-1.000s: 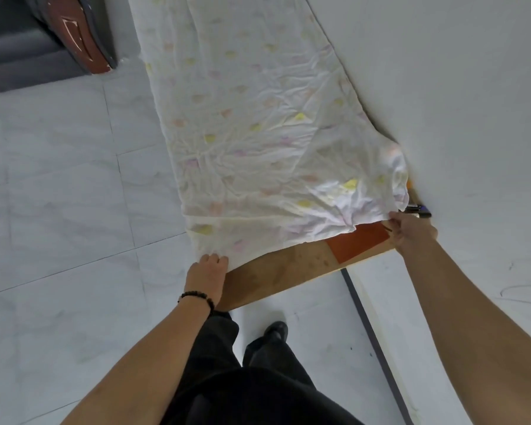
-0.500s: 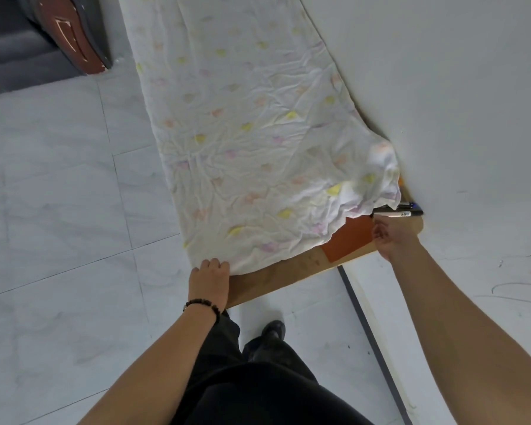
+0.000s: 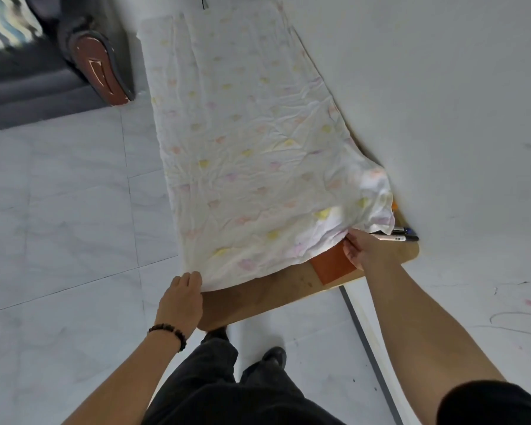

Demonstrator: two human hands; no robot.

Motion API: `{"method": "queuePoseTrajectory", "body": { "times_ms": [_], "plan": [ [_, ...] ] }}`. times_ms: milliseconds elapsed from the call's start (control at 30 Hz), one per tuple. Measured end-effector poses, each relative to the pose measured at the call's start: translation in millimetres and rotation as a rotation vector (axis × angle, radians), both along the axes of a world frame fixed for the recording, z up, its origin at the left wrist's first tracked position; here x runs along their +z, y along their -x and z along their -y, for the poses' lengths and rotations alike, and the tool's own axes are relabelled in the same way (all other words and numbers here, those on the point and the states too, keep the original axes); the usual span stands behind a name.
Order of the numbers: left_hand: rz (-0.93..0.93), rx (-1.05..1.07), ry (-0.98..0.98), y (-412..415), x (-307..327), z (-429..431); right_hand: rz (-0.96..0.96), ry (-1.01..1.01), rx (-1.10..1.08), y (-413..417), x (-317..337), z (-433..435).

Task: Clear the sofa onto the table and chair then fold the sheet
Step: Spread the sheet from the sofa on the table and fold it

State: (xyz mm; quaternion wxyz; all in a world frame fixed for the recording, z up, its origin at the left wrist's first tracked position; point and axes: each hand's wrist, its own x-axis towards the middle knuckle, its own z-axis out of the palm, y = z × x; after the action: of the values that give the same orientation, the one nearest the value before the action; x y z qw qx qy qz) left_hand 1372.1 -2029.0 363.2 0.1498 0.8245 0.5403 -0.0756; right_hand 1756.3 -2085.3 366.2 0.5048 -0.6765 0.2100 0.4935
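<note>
A white sheet point(image 3: 252, 142) with pale yellow and pink marks lies spread along a long wooden table point(image 3: 258, 297) that runs beside the white wall. My left hand point(image 3: 181, 299) grips the sheet's near left corner at the table edge. My right hand point(image 3: 367, 248) pinches the bunched near right corner, close to the wall. A dark sofa point(image 3: 28, 84) with a brown armrest end point(image 3: 100, 72) sits at the top left.
Marker pens point(image 3: 394, 237) lie on the table against the wall, just past my right hand. An orange-red patch point(image 3: 331, 266) shows on the tabletop under that hand. A striped cushion point(image 3: 3, 23) rests on the sofa. Grey tiled floor point(image 3: 59, 225) spreads to the left.
My right hand moved from the bare table edge up onto the sheet's right corner and took hold of it. The view shifted so more of the sofa shows.
</note>
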Motion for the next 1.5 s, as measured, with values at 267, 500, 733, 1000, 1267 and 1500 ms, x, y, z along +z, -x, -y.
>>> {"method": "queuePoseTrajectory", "body": {
  "times_ms": [267,500,733,1000,1267,1500],
  "plan": [
    [0.077,0.029,-0.125,10.9,17.2,-15.0,-0.168,-0.454,-0.445,-8.0,27.8,11.4],
    [0.196,0.014,-0.311,11.5,43.2,-52.2,0.398,-0.335,-0.381,-31.1,77.7,-20.2],
    [0.408,-0.073,-0.448,15.1,71.1,-131.3,0.622,-0.381,-0.312,-32.0,99.3,-81.5],
    [0.524,-0.251,-0.395,32.4,62.4,-284.4,0.744,-0.197,-0.332,-8.6,105.2,-188.0],
    [0.524,-0.377,-0.290,56.1,58.4,-441.2,0.752,-0.110,-0.459,29.0,116.3,-305.7],
    [0.411,-0.388,-0.219,42.9,46.4,-534.5,0.726,-0.144,-0.467,28.1,115.9,-380.8]
  ]
}}
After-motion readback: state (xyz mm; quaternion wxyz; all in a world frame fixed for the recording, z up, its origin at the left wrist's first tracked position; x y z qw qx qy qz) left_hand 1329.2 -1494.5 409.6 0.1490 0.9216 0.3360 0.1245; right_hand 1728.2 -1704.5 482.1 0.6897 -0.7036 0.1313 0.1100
